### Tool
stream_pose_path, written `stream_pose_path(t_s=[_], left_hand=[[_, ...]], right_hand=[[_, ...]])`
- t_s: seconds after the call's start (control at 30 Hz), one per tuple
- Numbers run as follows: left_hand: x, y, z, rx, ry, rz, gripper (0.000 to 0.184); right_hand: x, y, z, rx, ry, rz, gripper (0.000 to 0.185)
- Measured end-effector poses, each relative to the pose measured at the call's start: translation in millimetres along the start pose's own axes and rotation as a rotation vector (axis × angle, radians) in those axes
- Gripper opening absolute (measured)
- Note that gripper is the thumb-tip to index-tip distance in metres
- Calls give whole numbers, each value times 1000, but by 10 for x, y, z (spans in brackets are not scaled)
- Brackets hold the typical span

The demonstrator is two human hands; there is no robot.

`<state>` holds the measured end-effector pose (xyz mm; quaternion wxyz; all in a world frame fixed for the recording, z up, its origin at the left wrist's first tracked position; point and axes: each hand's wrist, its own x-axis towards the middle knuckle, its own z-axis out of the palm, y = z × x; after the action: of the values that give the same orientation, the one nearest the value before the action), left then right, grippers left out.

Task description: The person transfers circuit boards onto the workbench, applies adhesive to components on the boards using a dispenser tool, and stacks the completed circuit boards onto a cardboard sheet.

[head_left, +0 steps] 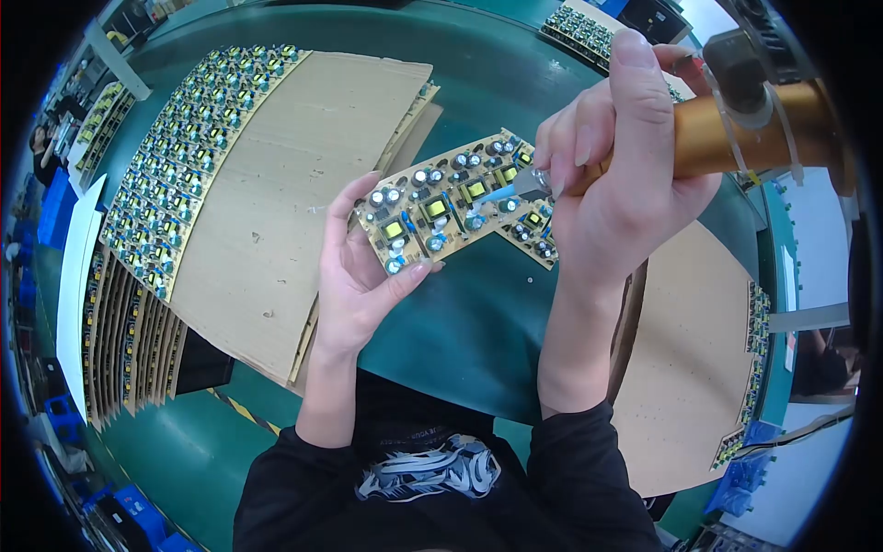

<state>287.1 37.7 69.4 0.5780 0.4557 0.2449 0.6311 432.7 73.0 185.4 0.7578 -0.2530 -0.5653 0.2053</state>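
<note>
My left hand (363, 267) grips the left end of a circuit board panel (432, 241), thumb on its near edge and fingers behind. Capacitors and yellow transformers stand on its upper face. In my right hand (616, 175) is a gold, cylindrical glue dispenser (736, 129), fingers wrapped round its front end. Its pale blue nozzle (499, 193) points left and down among the components near the panel's middle. Whether the tip touches them I cannot tell. More board (533, 241) shows below the nozzle; my right hand hides part of that side.
To the left, rows of circuit boards (207, 138) lie on a cardboard sheet (276, 175). Below stand stacked cardboard layers with boards (129, 336). Another cardboard sheet (685, 359) lies at right, with boards (756, 322) along its edge. Beneath is a green mat (460, 331). A person (44, 152) is far left.
</note>
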Motion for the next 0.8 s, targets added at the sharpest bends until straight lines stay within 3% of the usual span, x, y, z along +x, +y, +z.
stream_pose_path(t_s=[0.47, 0.8], left_hand=[[-52, 19, -101, 13, 52, 12, 78], [-84, 76, -97, 29, 41, 64, 81]], right_hand=[[67, 20, -5, -56, -27, -11, 30], [51, 23, -30, -6, 14, 10, 19]])
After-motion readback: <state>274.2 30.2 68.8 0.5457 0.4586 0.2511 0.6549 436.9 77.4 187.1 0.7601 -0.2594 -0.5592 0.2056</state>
